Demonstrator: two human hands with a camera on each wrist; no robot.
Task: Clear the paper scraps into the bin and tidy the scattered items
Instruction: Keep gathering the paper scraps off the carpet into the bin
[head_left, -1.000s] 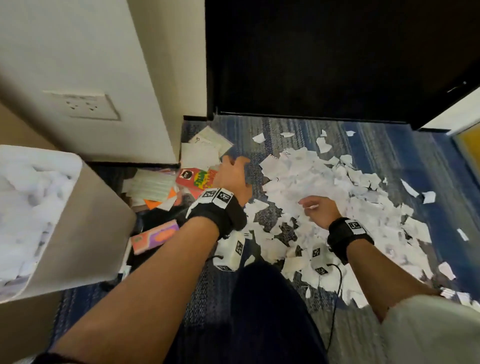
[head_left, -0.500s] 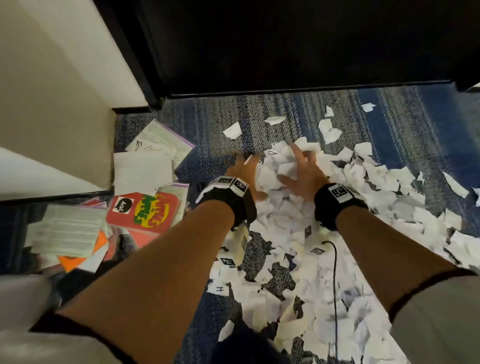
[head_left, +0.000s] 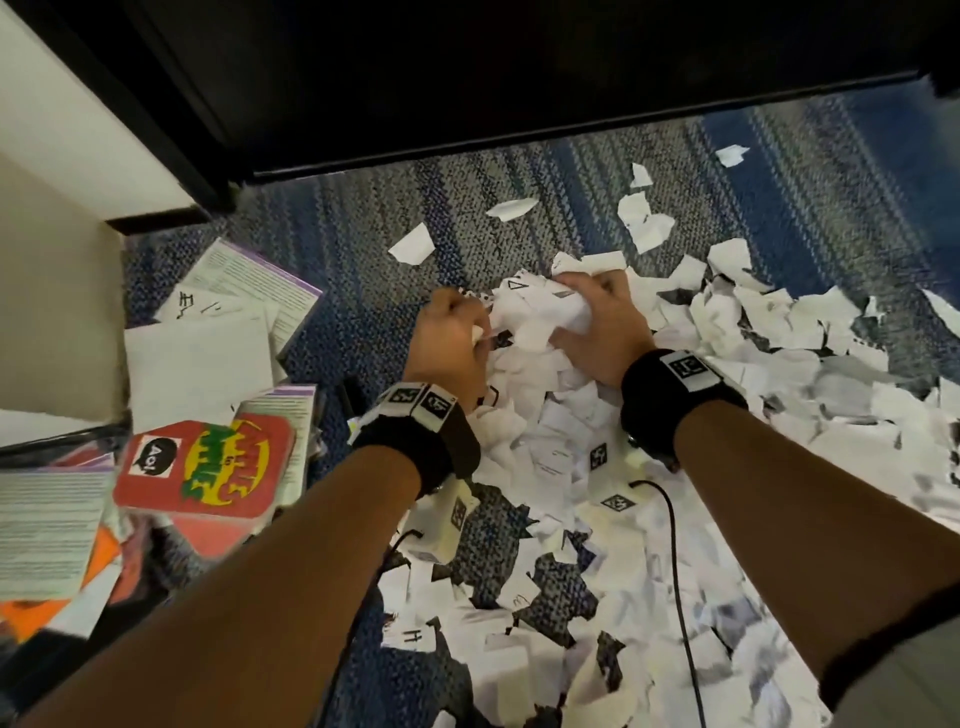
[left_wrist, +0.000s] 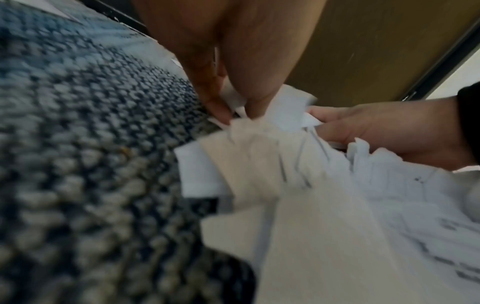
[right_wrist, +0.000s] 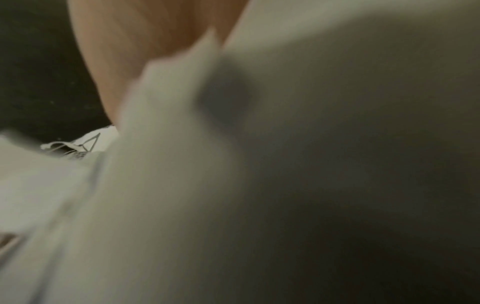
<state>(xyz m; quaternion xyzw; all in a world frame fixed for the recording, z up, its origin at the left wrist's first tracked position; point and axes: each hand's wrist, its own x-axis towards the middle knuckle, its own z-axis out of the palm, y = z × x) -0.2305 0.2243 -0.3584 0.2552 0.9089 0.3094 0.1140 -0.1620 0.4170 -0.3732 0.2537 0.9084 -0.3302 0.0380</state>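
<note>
Both hands are down on the floor at the far end of the big white pile of paper scraps. The left hand has its fingers curled tight around a wad of scraps, and bits of white poke out between them. The right hand does the same on the other side, so the 2 hands squeeze 1 bunch between them. The left wrist view shows the same thing from close up: left fingertips pinch paper, and the right hand grabs the same heap just beside them. The right wrist view is mostly a blur of white paper.

The pile spreads from the hands out to 3 o'clock and back to 6 o'clock, with blue carpet showing through the gaps. A few loose scraps lie apart at 12 and 1 o'clock, near the dark edge of the door.

At 9 o'clock the scattered items sit packed against the wall corner: white sheets, a red card box, and printed leaflets over something orange. A strip of bare carpet runs between those things and the left arm. The bin does not show in any view.
</note>
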